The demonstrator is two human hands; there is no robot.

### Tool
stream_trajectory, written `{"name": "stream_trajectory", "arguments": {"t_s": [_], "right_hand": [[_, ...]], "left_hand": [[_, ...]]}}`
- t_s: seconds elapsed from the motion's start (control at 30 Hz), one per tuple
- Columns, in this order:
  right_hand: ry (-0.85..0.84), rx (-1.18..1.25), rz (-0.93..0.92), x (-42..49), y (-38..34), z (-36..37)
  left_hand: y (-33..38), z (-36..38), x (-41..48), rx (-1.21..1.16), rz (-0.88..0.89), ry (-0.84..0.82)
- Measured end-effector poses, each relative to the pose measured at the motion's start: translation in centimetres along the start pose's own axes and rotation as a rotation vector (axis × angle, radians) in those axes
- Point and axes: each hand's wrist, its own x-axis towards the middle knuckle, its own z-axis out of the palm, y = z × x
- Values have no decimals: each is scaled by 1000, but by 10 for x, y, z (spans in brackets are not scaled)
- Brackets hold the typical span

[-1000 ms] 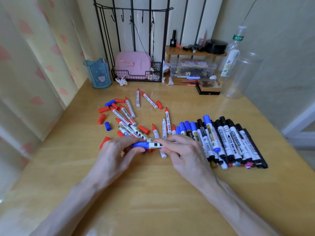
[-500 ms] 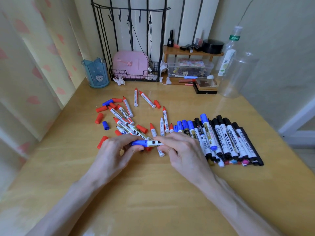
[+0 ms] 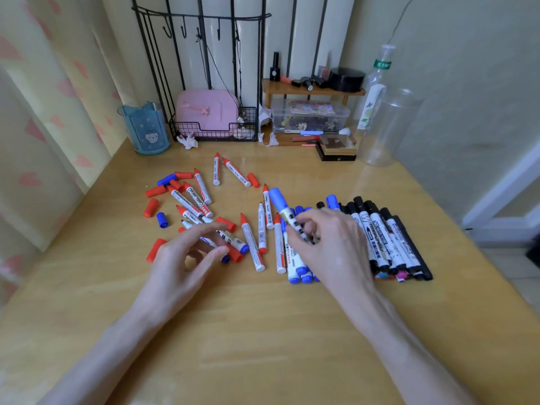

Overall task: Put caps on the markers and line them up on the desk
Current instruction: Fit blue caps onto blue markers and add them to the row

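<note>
My right hand (image 3: 327,247) grips a capped blue marker (image 3: 282,206), cap pointing away, over the left end of a row of capped blue and black markers (image 3: 388,241) lying side by side. My left hand (image 3: 187,258) hovers with fingers apart over the loose pile, holding nothing; an uncapped blue marker (image 3: 233,242) lies just under its fingertips. Uncapped red markers (image 3: 251,244) lie scattered on the desk. Loose red caps (image 3: 151,207) and a blue cap (image 3: 162,220) lie at the left.
At the back stand a blue cup (image 3: 144,128), a wire rack with a pink case (image 3: 207,112), a small wooden shelf (image 3: 312,89), a clear bottle (image 3: 385,127) and a dark box (image 3: 337,147). The desk edge runs down the right side.
My left hand let go of the capped blue marker and opened over the pile. My right hand carried the marker right and turned it to point away, over the row.
</note>
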Motion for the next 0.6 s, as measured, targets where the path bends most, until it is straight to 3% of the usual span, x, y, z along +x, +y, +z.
{"name": "stream_trajectory", "arguments": {"t_s": [0.1, 0.27, 0.6], "right_hand": [[-28, -133, 79, 2, 7, -2], [-44, -337, 47, 1, 7, 2], [-48, -380, 37, -2, 12, 7]], "left_hand": [[-3, 2, -2, 51, 2, -24], [0, 1, -1, 79, -3, -4], [-10, -13, 3, 77, -56, 117]]}}
